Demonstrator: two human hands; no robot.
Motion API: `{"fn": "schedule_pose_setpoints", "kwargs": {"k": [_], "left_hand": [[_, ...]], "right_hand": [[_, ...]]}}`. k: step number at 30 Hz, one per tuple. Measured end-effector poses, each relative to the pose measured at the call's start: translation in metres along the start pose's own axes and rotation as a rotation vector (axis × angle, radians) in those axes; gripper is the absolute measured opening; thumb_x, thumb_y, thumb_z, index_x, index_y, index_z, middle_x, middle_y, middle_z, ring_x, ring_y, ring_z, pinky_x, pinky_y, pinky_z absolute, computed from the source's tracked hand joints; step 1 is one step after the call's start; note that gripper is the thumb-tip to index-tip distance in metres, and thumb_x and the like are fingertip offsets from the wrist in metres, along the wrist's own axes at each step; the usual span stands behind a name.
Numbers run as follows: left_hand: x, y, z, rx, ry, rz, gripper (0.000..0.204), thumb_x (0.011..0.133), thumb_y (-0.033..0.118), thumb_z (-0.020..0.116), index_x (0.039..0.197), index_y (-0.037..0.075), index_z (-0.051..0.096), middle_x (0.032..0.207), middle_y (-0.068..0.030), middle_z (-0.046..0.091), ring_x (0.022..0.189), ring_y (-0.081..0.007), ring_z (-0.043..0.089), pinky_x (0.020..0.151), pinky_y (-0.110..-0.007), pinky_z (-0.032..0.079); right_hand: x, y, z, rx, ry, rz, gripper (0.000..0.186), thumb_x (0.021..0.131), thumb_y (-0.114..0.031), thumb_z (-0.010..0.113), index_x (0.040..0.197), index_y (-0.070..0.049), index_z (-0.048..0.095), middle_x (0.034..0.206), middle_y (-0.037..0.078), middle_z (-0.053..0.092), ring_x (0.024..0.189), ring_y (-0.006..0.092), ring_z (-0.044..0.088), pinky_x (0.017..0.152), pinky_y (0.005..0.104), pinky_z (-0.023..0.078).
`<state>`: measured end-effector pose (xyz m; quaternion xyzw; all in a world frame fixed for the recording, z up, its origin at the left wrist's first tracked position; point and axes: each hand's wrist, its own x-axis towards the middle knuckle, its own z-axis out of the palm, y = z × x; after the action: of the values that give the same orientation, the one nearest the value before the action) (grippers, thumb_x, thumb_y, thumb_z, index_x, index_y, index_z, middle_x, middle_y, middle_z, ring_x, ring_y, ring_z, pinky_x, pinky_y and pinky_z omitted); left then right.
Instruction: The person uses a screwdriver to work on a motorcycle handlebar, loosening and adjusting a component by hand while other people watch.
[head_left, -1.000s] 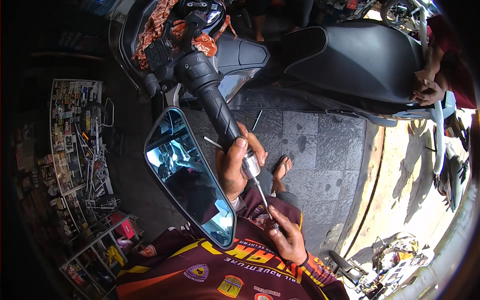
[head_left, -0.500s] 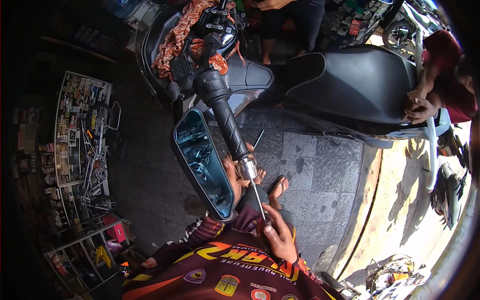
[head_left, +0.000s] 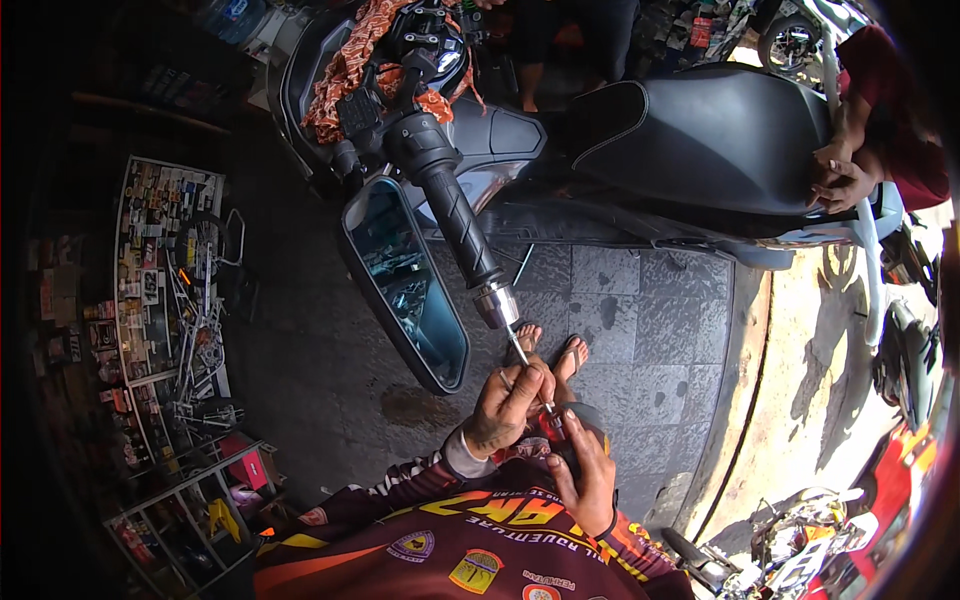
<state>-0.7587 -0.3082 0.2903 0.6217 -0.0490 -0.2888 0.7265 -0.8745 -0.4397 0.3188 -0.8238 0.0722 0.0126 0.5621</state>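
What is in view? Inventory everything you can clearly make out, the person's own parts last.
Scooter seat: 1, black, upper right
Handlebar grip: 1, black, centre
Bar end: 1, silver, tip of grip
Screwdriver: 1, silver shaft, below bar end
Mirror: 1, black rim, left of grip
Cloth: 1, orange, above grip
Display case: 1, pale frame, left
Floor tiles: several, grey, centre right
Co-worker's hands: 2, maroon sleeves, beside seat
Left hand: 1, bare, screwdriver shaft
Right hand: 1, bare, screwdriver handle

Gray tile flr [head_left: 640, 345] w/ dk spots [head_left: 608, 313], 2 sandaled feet [head_left: 573, 357] on it.
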Motion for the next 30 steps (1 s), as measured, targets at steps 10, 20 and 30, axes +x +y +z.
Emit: {"fn": "schedule_pose_setpoints", "kwargs": {"k": [10, 20, 30], "left_hand": [[0.072, 0.048, -0.063, -0.461, 0.215, 0.091, 0.067, 0.096, 0.061, 0.028, 0.111, 0.001, 0.053, 0.074, -0.0058, 0.060, 0.047, -0.0054, 0.039, 0.047, -0.019, 0.030], [0.093, 0.066, -0.048, -0.018, 0.318, 0.072, 0.028, 0.095, 0.036, 0.050, 0.089, 0.008, 0.051, 0.066, -0.0062, 0.055, 0.057, -0.0086, 0.050, 0.053, -0.021, 0.037], [0.090, 0.070, -0.050, -0.008, 0.264, 0.116, 0.034, 0.097, 0.041, 0.044, 0.095, 0.007, 0.047, 0.067, -0.0084, 0.054, 0.055, -0.0084, 0.046, 0.054, -0.021, 0.037]], "right_hand": [[0.005, -0.010, 0.011, -0.022, 0.076, 0.018, 0.051, 0.082, -0.008, 0.066, 0.131, -0.007, 0.053, 0.074, 0.011, 0.055, 0.055, 0.0217, 0.053, 0.052, 0.0338, 0.045], [0.020, -0.002, 0.013, 0.146, 0.093, -0.044, 0.041, 0.086, -0.009, 0.063, 0.126, -0.003, 0.055, 0.086, 0.014, 0.065, 0.059, 0.0214, 0.058, 0.060, 0.0354, 0.048], [0.018, 0.011, 0.015, 1.284, -0.313, 0.418, 0.047, 0.100, -0.023, 0.043, 0.141, -0.001, 0.033, 0.085, 0.004, 0.051, 0.048, 0.0059, 0.035, 0.044, 0.0227, 0.028]]}}
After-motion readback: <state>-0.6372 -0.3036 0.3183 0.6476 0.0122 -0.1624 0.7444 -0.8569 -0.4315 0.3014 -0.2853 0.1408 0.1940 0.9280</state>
